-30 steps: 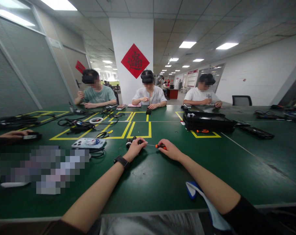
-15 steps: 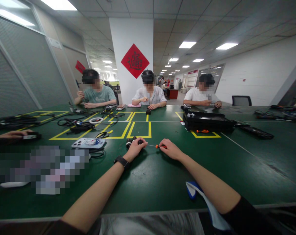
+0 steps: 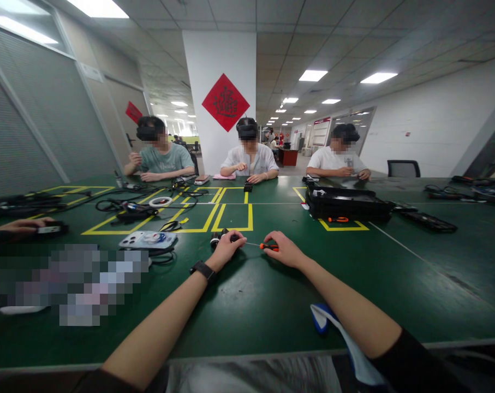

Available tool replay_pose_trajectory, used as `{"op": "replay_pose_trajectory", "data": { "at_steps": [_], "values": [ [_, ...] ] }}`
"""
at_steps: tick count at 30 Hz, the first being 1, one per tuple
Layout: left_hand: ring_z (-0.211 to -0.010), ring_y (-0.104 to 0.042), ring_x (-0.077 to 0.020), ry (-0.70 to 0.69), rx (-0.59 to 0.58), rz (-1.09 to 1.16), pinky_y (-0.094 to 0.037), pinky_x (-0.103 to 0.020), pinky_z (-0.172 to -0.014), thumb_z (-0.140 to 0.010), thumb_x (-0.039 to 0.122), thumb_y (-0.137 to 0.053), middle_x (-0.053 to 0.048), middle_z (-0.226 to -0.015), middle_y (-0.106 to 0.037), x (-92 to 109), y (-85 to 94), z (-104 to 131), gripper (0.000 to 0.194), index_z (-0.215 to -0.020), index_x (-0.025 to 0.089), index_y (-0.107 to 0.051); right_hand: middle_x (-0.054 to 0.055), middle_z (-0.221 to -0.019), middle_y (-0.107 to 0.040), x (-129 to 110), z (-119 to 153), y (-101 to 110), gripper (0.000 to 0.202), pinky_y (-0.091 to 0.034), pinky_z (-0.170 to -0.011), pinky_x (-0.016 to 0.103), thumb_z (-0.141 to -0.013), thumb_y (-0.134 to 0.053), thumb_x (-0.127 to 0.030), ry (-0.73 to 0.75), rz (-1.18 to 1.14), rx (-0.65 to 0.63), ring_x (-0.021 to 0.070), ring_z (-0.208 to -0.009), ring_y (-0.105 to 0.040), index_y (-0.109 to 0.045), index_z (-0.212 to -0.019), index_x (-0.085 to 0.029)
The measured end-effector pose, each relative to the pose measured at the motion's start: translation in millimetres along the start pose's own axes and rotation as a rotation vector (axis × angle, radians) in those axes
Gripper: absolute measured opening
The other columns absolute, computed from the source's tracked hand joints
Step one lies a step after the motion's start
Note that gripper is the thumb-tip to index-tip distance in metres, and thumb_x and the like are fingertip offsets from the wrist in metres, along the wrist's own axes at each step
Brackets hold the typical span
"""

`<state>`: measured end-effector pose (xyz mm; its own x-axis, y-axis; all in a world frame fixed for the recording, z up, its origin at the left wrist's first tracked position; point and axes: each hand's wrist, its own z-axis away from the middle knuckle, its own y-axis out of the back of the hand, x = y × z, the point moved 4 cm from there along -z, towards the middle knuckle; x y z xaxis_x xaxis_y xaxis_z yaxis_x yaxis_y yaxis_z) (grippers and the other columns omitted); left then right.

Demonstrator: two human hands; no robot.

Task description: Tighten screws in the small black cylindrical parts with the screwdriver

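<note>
My right hand [image 3: 285, 249] is closed on the orange-and-black handle of a screwdriver [image 3: 268, 247]. Its thin shaft points left and reaches my left hand [image 3: 230, 245]. My left fingers are wrapped round a small dark object with round black-and-white parts [image 3: 215, 240], which stick out on the left side of the hand. My fingers cover most of that object, so its kind and the spot where the screwdriver tip meets it are hidden. A dark watch [image 3: 204, 271] is on my left wrist.
A black tray [image 3: 347, 203] stands at the right with another orange screwdriver [image 3: 338, 220] before it. Phone [image 3: 148, 239], cables [image 3: 128, 210] and a blue-white strap [image 3: 341, 330] lie around the green table [image 3: 247, 322]. Three people sit opposite; another person's hand [image 3: 30, 225] is at far left.
My right hand has shifted its fingers on the screwdriver handle, and more of the handle shows now. My left hand has stayed in place with the dark object.
</note>
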<state>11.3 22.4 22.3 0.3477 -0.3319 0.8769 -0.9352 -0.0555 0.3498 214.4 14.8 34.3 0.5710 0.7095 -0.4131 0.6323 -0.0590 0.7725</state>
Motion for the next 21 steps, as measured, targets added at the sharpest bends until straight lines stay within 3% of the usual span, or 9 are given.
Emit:
{"op": "replay_pose_trajectory", "data": {
  "at_steps": [7, 12, 21],
  "values": [
    [-0.059, -0.05, -0.0109, 0.009, -0.016, -0.015, -0.039, -0.023, -0.06, -0.069, 0.044, -0.056, 0.002, -0.064, -0.057, -0.2, 0.3, -0.1, 0.028, -0.077, 0.017, -0.056, 0.005, -0.082, -0.054, 6.4, -1.9, -3.7, 0.016, -0.037, -0.074, 0.029, -0.082, -0.048, -0.026, -0.021, 0.019, -0.053, 0.0152, -0.081, -0.047, -0.06, -0.077, -0.016],
    [-0.057, -0.049, -0.0103, 0.022, 0.025, -0.012, -0.037, -0.021, -0.054, -0.068, 0.044, -0.056, 0.002, -0.063, -0.056, 1.5, 1.2, 1.5, 0.028, -0.075, 0.017, -0.056, 0.004, -0.083, -0.053, 5.4, -0.9, -4.3, 0.011, -0.037, -0.072, 0.027, -0.078, -0.053, -0.026, -0.012, 0.0, -0.035, 0.0146, -0.079, -0.046, -0.057, -0.082, -0.016],
    [-0.051, -0.044, -0.0084, 0.031, -0.005, 0.001, -0.034, -0.02, -0.046, -0.068, 0.045, -0.056, 0.003, -0.061, -0.054, 7.5, 1.1, 3.9, 0.029, -0.076, 0.017, -0.056, 0.002, -0.084, -0.052, 10.2, 0.1, -5.3, 0.021, -0.037, -0.067, 0.025, -0.072, -0.061, -0.031, -0.087, -0.031, -0.061, 0.0126, -0.073, -0.046, -0.054, -0.086, -0.017]
  ]
}}
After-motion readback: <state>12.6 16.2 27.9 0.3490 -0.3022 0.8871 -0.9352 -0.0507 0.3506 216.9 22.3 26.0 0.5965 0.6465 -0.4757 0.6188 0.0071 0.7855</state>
